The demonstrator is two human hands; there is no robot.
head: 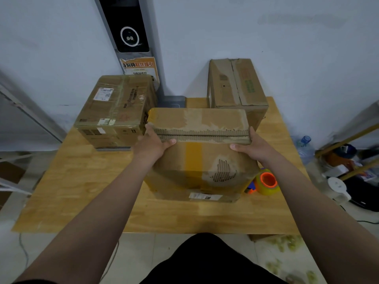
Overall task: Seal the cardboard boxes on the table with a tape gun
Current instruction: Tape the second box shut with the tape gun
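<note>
A worn cardboard box stands in the middle of the wooden table, its two top flaps meeting in a ragged seam. My left hand grips the box's upper left edge, thumb on the near flap. My right hand grips the upper right edge the same way. The tape gun, with an orange core and a yellowish tape roll, lies on the table just right of the box, partly hidden behind it. A taped box sits at the back left and another box at the back right.
A grey pillar with a black screen stands against the wall behind the table. A water bottle, a white device and clutter lie on the floor to the right. Bare wood spans the table's front and left.
</note>
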